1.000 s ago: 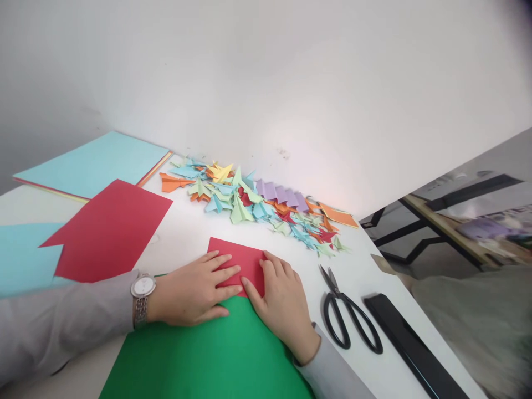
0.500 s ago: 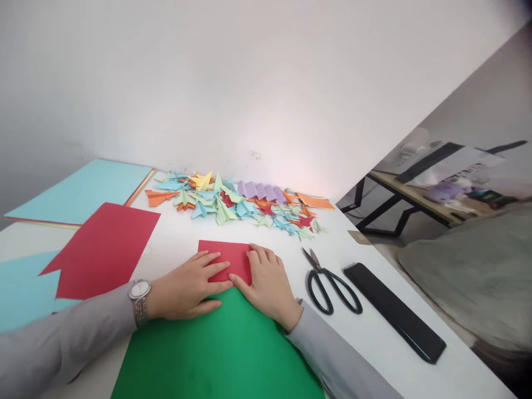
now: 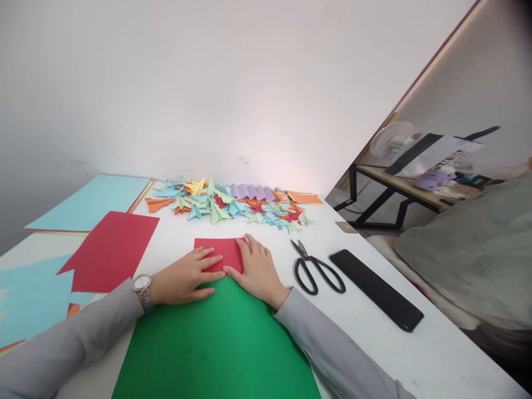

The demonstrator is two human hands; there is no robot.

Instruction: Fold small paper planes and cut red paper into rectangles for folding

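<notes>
A small red sheet of paper (image 3: 216, 247) lies on the white table, at the far edge of a large green sheet (image 3: 216, 343). My left hand (image 3: 185, 277) rests on its left part, fingers spread and flat, with a wristwatch (image 3: 142, 284) at the wrist. On the right side, my right hand (image 3: 257, 269) presses the red paper, its thumb at the near edge and its fingers along the right edge. The thumb is stretched apart from the fingers. The hands cover much of the paper's near half.
Folded paper pieces (image 3: 216, 210) lie heaped by the wall. Black-handled scissors (image 3: 318, 269) and a long black case (image 3: 376, 288) are on the right. Red paper (image 3: 118, 252) and light blue sheets (image 3: 91, 205) lie left. A person in grey-green clothing (image 3: 465, 249) is beyond the table.
The view has shifted, so the table items on the right appear further left. My right fingers have moved slightly at the paper's far right corner. My left hand still rests on the paper.
</notes>
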